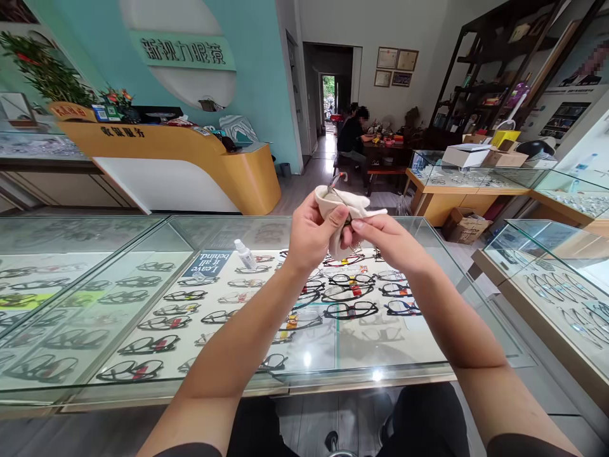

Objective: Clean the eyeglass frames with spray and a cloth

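Observation:
A cream cleaning cloth is bunched between my hands above the glass counter. My left hand is closed around it, thumb pressed on the fold. My right hand pinches at the other side, fingers partly under the cloth. A pair of eyeglasses is wrapped in the cloth; only a thin dark part with an orange-red tip sticks out at the top, and the lenses are mostly hidden. On the counter, left of my hands, stands a small white spray bottle.
Under the glass counter top lie rows of spectacle frames and a blue printed card. A yellow reception desk stands beyond. People sit at a far table. Another display case is at right.

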Available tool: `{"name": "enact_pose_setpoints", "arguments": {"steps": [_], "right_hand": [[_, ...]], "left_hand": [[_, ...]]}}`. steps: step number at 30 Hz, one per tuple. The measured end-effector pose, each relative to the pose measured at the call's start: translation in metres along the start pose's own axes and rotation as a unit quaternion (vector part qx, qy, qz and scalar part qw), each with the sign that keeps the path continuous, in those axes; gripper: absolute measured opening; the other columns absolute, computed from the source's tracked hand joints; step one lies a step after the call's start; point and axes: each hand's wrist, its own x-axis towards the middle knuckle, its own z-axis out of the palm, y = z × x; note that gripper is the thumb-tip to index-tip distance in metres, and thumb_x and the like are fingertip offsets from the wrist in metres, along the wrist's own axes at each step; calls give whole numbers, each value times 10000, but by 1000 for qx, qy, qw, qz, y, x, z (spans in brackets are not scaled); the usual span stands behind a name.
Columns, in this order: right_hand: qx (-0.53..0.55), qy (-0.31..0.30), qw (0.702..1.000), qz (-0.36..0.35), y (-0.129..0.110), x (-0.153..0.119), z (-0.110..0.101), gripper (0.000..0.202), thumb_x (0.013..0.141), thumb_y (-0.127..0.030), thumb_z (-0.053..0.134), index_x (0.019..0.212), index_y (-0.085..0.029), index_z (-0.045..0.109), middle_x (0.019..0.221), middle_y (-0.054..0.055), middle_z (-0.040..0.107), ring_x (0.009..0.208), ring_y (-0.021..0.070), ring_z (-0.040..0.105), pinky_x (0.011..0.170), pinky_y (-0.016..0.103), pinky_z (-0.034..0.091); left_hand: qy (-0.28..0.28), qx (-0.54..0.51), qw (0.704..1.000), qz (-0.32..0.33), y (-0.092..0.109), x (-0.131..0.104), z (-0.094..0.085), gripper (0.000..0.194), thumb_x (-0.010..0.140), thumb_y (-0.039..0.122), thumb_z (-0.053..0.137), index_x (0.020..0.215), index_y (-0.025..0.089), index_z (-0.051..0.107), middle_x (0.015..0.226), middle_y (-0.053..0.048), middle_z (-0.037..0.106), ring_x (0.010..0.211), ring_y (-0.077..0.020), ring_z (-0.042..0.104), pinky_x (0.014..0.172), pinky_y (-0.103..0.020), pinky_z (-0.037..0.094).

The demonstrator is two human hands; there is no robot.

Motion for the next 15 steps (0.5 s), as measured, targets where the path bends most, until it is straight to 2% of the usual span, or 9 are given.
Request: {"name": "enact_pose_setpoints", "arguments": {"steps": [3,6,11,15], "right_hand": [[-6,0,1000,8,0,-1,11,483,1056,-609,633,871,-179,753,850,35,704,818,167,612,824,307,499],[6,28,1000,12,-3,0,15,500,1047,-618,637,842,-179,754,847,40,722,799,166,617,801,302,502],[97,90,991,-11,-16,5,7,418,997,-573,710,867,-182,780,868,55,762,748,158,619,735,288,522],[136,172,975,-32,-36,5,-3,398,951,-611,732,893,-217,728,955,70,761,761,169,620,706,299,538]], "left_hand": [[43,-7,999,-5,2,-2,2,517,880,725,790,891,241,610,498,55,593,356,-120,516,392,-262,394],[42,-18,999,-17,6,0,2,518,887,734,778,893,236,637,522,41,620,404,-137,570,433,-275,459],[27,-73,997,-13,14,8,0,567,854,731,815,985,188,718,742,-47,768,702,-215,766,635,-325,620],[27,-80,996,-35,16,8,-5,555,863,681,834,1046,164,749,854,-85,810,885,-256,807,770,-349,643]]}}
